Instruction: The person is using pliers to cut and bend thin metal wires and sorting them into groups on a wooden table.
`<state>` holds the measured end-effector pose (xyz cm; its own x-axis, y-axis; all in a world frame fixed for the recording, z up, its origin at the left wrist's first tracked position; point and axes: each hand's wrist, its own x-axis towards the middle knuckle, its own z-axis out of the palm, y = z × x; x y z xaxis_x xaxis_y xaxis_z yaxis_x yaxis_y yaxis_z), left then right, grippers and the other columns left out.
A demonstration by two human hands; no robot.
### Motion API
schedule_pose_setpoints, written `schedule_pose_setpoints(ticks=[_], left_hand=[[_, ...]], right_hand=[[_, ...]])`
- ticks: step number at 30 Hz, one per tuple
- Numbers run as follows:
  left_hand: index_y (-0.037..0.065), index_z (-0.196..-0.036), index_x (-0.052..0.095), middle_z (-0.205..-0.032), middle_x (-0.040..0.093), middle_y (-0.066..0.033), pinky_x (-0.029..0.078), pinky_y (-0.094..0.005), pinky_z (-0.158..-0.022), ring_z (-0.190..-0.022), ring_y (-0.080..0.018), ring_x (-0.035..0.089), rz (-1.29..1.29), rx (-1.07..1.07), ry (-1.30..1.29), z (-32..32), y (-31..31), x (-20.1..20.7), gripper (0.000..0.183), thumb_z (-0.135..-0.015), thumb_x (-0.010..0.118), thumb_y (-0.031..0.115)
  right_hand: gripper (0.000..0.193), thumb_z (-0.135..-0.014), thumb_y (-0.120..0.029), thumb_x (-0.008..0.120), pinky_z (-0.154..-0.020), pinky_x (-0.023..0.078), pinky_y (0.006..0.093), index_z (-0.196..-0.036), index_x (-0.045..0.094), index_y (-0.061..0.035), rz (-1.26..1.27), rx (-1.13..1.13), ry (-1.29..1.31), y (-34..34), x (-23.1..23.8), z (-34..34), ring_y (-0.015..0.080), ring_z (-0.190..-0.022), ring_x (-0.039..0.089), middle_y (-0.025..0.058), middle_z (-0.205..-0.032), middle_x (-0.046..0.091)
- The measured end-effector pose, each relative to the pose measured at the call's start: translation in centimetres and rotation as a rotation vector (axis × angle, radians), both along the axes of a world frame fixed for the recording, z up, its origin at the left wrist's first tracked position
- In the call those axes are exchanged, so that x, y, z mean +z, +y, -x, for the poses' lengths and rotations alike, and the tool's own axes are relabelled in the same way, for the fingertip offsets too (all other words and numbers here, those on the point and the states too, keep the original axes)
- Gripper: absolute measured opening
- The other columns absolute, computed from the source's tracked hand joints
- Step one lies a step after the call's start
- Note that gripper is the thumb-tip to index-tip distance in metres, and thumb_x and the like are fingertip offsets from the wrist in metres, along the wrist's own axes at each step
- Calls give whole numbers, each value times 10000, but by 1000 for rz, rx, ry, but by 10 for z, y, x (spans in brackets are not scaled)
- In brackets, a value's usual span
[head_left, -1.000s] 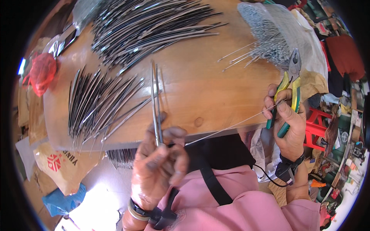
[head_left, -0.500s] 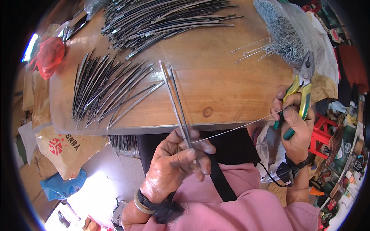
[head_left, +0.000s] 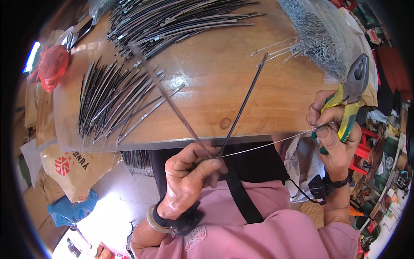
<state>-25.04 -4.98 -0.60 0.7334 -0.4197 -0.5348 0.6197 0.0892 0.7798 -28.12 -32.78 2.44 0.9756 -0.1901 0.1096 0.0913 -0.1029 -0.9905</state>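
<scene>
Left hand (head_left: pixel 186 176): thumb and fingers pinched on a brownish strip (head_left: pixel 172 103) and a dark strip (head_left: pixel 243 105), near-parallel earlier, now splayed in a wide V over the table (head_left: pixel 205 101). Right hand (head_left: pixel 337 146): curled round yellow-green pliers (head_left: pixel 357 84), fingertips gripping one thin wire (head_left: pixel 268 145), which spans between both hands as before.

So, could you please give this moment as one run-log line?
left grip: two strips | right grip: pliers, thin wire | wire: spans between both | table: strip piles
</scene>
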Motion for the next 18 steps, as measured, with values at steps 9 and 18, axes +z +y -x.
schedule_pose_setpoints(ticks=[9, 18], left_hand=[[-37, -922, 594, -766, 683, -159, 392, -205, -474, -514, -108, 542, -37, -74, 51, -14, 9, -2, 86, -864, 634, 13], [-38, -936, 629, -824, 666, -63, 475, -227, -671, -731, -86, 573, -113, -361, -113, -12, 6, -12, 62, -877, 635, -19]], right_hand=[[188, -819, -92, 726, -801, 425, 290, -927, 630, 27, -90, -66, -9, 4, -5, 4, 156, -869, 524, 155, -1087, 561], [139, -759, -91, 757, -735, 482, 312, -837, 669, -17, 209, 31, 198, 34, -18, 8, 238, -831, 637, 124, -927, 621]])
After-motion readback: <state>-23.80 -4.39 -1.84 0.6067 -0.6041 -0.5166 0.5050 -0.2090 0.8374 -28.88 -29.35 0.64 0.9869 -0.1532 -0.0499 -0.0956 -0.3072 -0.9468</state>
